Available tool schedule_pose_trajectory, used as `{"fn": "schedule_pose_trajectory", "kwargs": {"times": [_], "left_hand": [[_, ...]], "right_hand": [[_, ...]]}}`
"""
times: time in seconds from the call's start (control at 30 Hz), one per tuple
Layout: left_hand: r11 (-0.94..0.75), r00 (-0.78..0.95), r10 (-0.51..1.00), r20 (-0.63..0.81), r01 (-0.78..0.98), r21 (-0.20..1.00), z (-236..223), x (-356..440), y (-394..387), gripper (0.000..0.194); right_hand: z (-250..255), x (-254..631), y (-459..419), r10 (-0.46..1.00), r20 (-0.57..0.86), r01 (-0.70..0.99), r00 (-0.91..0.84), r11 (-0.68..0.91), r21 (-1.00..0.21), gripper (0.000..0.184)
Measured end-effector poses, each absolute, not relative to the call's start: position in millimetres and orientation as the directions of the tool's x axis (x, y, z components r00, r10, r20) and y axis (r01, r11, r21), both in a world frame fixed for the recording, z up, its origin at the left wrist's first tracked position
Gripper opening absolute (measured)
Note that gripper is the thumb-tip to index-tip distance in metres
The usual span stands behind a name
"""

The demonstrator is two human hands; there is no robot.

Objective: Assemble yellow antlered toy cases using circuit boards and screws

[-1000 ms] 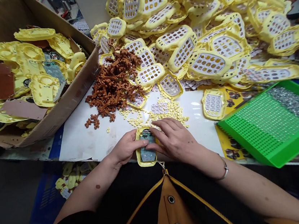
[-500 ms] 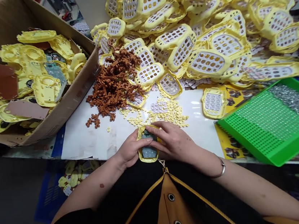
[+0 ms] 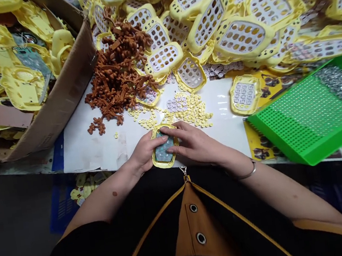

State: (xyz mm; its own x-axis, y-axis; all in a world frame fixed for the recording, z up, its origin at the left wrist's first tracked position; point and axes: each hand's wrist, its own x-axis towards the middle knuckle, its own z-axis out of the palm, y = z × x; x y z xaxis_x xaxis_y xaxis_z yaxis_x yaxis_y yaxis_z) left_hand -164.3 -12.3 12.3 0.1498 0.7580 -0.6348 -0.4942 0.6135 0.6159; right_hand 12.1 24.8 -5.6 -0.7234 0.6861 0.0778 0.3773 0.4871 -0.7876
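Shell (image 3: 165, 150), clamped between your left hand (image 3: 144, 152) and right hand (image 3: 193, 144), overhangs the surface (image 3: 99, 149) edge; a loosened grip may drop it.

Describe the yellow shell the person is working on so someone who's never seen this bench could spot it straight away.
Start at the white sheet on the bench, below the brown heap. At its near edge, the left hand and right hand hold one yellow shell between them. Unlike the shells piled behind, it lies open side up, showing a blue-grey keypad insert.
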Motion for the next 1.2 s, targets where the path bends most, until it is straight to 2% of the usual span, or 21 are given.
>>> {"fn": "schedule_pose_trajectory", "kwargs": {"times": [0.37,0.73,1.2], "left_hand": [[0.617,0.165,0.768,-0.619,-0.452,0.644,7.9,-164.9,-11.1,0.040],[0.594,0.089,0.777,-0.624,-0.432,0.678,5.6,-161.5,-13.3,0.047],[0.587,0.176,0.798,-0.576,-0.437,0.681,4.7,-167.3,-11.0,0.045]], "right_hand": [[-9.9,7.7,22.2,0.712,0.103,0.416,-0.695,0.514,-0.750,0.050],[-13.9,7.3,23.1,0.701,0.143,0.380,-0.698,0.533,-0.756,0.046],[-16.8,6.0,20.8,0.713,0.172,0.398,-0.680,0.556,-0.730,0.049]]}}
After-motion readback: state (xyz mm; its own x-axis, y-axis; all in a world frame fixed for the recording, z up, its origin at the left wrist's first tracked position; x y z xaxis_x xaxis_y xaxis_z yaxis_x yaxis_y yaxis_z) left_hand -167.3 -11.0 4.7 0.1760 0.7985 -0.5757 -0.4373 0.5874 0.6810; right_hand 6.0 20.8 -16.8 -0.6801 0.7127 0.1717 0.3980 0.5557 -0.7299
